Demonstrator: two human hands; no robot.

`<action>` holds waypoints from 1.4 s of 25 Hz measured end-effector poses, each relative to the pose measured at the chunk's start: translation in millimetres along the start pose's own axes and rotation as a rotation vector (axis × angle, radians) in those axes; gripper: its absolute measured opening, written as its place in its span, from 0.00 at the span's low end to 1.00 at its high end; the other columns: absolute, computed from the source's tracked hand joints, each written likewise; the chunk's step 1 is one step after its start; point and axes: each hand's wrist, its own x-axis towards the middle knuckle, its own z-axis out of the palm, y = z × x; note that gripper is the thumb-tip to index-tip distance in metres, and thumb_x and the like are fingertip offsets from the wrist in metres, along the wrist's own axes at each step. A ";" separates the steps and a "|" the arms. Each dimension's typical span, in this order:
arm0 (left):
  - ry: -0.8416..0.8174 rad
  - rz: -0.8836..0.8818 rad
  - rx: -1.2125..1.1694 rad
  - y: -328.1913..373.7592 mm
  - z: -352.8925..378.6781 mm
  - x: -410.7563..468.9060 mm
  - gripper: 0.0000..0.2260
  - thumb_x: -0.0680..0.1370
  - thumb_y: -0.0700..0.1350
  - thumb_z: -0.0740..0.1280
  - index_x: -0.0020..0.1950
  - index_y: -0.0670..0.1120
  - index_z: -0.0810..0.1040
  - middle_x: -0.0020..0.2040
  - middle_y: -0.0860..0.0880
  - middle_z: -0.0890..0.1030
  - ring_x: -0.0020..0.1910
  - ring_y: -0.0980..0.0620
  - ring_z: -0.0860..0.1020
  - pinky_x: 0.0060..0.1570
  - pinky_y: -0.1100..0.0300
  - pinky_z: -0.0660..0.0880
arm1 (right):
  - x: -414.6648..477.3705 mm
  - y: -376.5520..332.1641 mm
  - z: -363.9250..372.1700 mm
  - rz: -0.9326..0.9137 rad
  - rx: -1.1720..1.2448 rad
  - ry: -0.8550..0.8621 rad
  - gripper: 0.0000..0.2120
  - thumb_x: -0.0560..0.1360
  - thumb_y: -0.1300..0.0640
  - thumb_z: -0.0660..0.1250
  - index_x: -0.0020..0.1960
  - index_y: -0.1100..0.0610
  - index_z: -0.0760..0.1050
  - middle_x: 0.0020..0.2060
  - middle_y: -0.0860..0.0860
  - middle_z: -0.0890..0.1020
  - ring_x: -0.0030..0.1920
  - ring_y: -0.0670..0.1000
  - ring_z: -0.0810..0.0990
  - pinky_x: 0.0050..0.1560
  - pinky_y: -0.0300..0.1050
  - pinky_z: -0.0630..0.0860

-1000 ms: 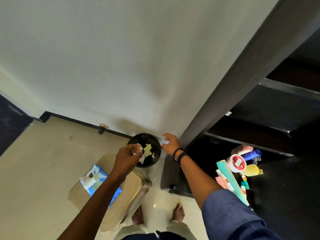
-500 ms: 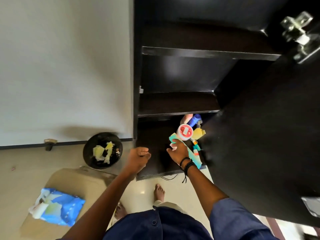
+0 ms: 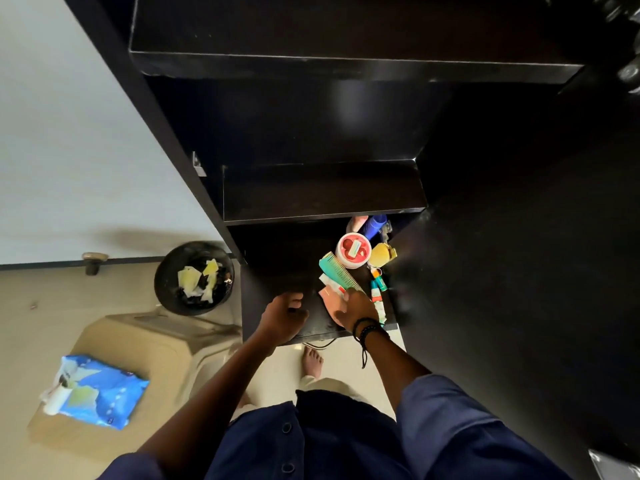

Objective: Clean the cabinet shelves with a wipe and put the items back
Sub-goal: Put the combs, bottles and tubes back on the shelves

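The dark cabinet has bare upper shelves [image 3: 322, 192]. On the bottom shelf [image 3: 277, 271], at the right, lie a teal comb [image 3: 337, 270], a red-lidded jar [image 3: 354, 250], a yellow bottle [image 3: 380, 255], a blue bottle [image 3: 374, 226], small tubes [image 3: 376, 289] and a pink packet [image 3: 329, 298]. My right hand [image 3: 356, 308] lies over the pink packet and the comb's near end, and its fingers are hidden. My left hand [image 3: 284, 315] hangs loosely curled over the shelf's front edge and holds nothing. A blue wipes pack [image 3: 100, 393] lies on a beige stool [image 3: 162, 344] at the left.
A black bin [image 3: 166, 289] with crumpled used wipes stands on the floor against the wall, left of the cabinet. The open cabinet door [image 3: 519, 289] fills the right side. A door stopper [image 3: 92, 262] sits at the wall's base. My bare foot [image 3: 312, 361] is below the shelf.
My left hand let the used wipe go into the bin and came to the bottom shelf's edge. My view turned to the cabinet and my right hand dropped onto the items.
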 end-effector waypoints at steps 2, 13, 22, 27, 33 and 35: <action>0.023 -0.007 0.008 -2.9 2.6 1.9 0.20 0.73 0.41 0.68 0.66 0.45 0.74 0.61 0.46 0.80 0.58 0.49 0.79 0.55 0.59 0.73 | 3.0 -1.2 8.0 -0.018 -0.038 0.009 0.23 0.72 0.51 0.70 0.64 0.57 0.71 0.59 0.56 0.78 0.59 0.58 0.77 0.55 0.48 0.76; 0.005 0.018 -0.211 10.6 2.6 -4.4 0.13 0.75 0.50 0.69 0.57 0.47 0.77 0.52 0.52 0.82 0.51 0.52 0.80 0.45 0.52 0.81 | -8.7 -7.7 -9.6 -0.238 0.687 -0.270 0.16 0.69 0.51 0.75 0.53 0.54 0.77 0.49 0.50 0.83 0.49 0.52 0.82 0.49 0.46 0.82; 0.219 0.267 -0.167 38.9 -19.0 -27.4 0.16 0.75 0.48 0.70 0.60 0.44 0.75 0.54 0.49 0.81 0.47 0.56 0.80 0.43 0.56 0.82 | -13.2 -14.8 -48.2 -0.311 0.686 -0.046 0.17 0.73 0.62 0.71 0.60 0.61 0.76 0.54 0.56 0.81 0.56 0.56 0.80 0.58 0.50 0.79; 0.480 0.642 -0.107 88.2 -66.3 -64.9 0.16 0.76 0.52 0.68 0.63 0.51 0.73 0.54 0.60 0.77 0.49 0.69 0.78 0.41 0.76 0.74 | -19.2 -32.0 -88.1 -0.361 0.698 0.404 0.13 0.74 0.55 0.70 0.56 0.59 0.77 0.50 0.52 0.83 0.50 0.49 0.81 0.53 0.41 0.79; 0.709 0.668 -0.127 152.8 -130.1 -59.8 0.17 0.78 0.44 0.66 0.66 0.44 0.70 0.61 0.48 0.78 0.58 0.54 0.77 0.51 0.72 0.72 | -31.3 -80.4 -116.8 -0.533 0.841 0.505 0.09 0.74 0.57 0.70 0.54 0.58 0.78 0.39 0.51 0.82 0.39 0.44 0.80 0.41 0.28 0.77; 0.710 0.593 -0.066 165.0 -133.5 -47.6 0.16 0.79 0.43 0.64 0.66 0.42 0.70 0.60 0.43 0.78 0.58 0.47 0.77 0.50 0.62 0.73 | -31.9 -89.7 -118.2 -0.552 0.855 0.487 0.10 0.74 0.57 0.70 0.54 0.58 0.78 0.40 0.52 0.82 0.40 0.45 0.80 0.40 0.30 0.77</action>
